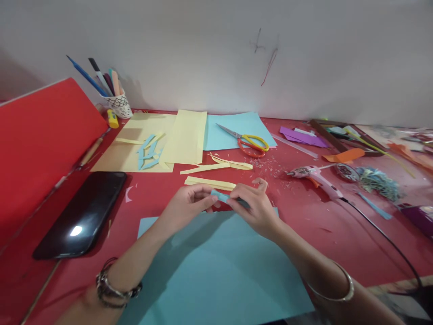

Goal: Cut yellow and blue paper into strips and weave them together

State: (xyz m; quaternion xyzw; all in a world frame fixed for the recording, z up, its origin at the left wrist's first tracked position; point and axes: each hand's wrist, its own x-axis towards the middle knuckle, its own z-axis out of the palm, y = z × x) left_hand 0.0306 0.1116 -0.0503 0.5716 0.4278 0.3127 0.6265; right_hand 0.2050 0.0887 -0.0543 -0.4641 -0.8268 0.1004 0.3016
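Observation:
A small light-blue paper strip (221, 196) is stretched between my two hands above the far edge of a large blue sheet (216, 266). My left hand (189, 201) pinches its left end between thumb and fingers. At the other end my right hand (253, 205) is closed on it, thumb against forefinger, little finger raised. Part of the strip is hidden by the fingers. Just beyond my hands lies a folded yellow paper strip (206, 182), with more yellow strips (219, 167) behind it.
Scissors (248, 140) rest on blue paper at the back. Yellow sheets (186, 135) carry small folded paper pieces (149, 151). A black phone (84, 212) lies at left, a pen cup (118, 104) behind. To the right are a corded pink glue gun (318, 179) and yarn (379, 183).

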